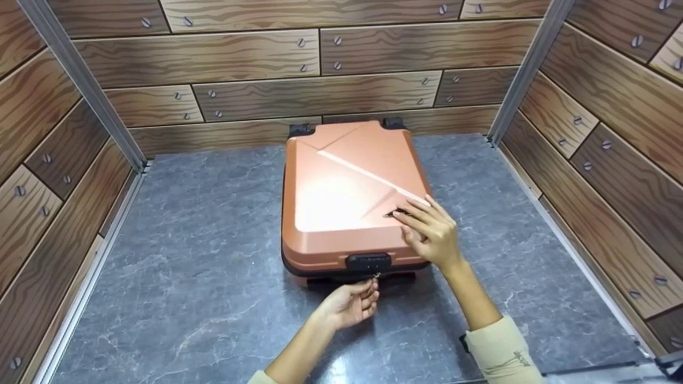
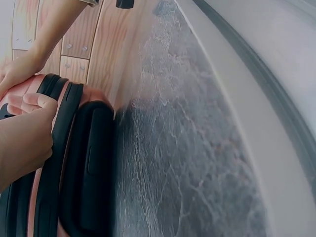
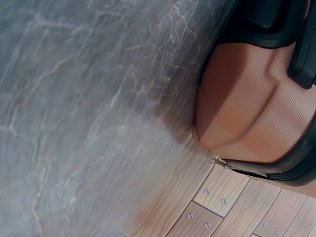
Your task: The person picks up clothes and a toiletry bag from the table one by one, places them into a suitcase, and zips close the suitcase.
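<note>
A salmon-pink hard-shell suitcase (image 1: 352, 181) lies flat on the floor, its black combination lock (image 1: 368, 262) facing the person. At the front seam just below the lock, my left hand (image 1: 349, 305) pinches a small metal zipper pull (image 1: 377, 275) between thumb and fingertips. In the left wrist view that hand (image 2: 27, 136) is close against the black zipper band. My right hand (image 1: 435, 229) rests on the lid's near right corner with its fingers extended, beside a dark emblem (image 1: 392, 213). Another zipper pull (image 3: 217, 162) hangs at a suitcase corner in the right wrist view.
Grey marble-patterned floor (image 1: 203, 256) surrounds the suitcase. Wood-plank-patterned walls (image 1: 256, 56) enclose the back and both sides, with metal posts (image 1: 88, 85) at the corners. Black wheels (image 1: 301, 129) sit at the suitcase's far end, close to the back wall.
</note>
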Demonstrator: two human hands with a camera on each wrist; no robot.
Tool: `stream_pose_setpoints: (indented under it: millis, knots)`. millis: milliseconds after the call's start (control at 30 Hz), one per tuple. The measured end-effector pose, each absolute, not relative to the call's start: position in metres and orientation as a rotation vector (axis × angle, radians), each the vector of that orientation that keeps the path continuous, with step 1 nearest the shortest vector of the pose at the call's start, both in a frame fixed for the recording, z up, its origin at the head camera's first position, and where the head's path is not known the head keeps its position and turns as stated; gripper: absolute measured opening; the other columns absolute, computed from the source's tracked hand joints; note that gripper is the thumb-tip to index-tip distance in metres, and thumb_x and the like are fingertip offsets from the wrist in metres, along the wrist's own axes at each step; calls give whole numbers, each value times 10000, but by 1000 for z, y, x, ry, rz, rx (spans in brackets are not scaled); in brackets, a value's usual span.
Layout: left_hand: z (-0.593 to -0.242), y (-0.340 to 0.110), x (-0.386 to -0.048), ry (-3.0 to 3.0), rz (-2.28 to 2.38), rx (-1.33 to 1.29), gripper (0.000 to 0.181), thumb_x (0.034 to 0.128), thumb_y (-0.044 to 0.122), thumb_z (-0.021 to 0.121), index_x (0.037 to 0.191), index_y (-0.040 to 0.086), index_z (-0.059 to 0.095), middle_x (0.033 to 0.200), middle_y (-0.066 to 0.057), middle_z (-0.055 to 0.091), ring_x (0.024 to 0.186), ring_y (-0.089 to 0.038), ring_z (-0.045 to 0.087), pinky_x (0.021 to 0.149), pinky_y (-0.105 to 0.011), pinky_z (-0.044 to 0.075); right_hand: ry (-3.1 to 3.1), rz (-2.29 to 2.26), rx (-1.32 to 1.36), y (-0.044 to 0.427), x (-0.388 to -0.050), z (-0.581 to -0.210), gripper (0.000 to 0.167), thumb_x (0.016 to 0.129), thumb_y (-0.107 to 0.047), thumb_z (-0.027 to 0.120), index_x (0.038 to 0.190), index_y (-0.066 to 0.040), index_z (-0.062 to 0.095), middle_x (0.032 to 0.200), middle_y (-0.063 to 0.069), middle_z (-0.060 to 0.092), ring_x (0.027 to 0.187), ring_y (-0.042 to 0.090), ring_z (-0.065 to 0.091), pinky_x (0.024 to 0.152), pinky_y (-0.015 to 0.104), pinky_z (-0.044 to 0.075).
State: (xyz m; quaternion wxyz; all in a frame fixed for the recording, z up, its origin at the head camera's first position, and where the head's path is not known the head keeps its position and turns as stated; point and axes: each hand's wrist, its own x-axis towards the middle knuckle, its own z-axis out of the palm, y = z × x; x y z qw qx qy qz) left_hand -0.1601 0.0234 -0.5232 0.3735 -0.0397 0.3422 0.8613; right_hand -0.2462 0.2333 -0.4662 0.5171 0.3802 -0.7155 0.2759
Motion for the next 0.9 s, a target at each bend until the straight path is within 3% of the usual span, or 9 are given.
stream_pose_setpoints:
  millis: [900]
  knots:
    - [-523, 6, -159, 885, 2216, -95, 323, 974, 82, 345, 826, 122, 629, 763, 77, 609, 695, -43, 560, 669, -200, 425, -1719, 653, 916, 234, -246, -466, 235, 847, -218, 567, 948, -99, 742, 993, 79, 677, 923, 325, 623, 880, 561, 390]
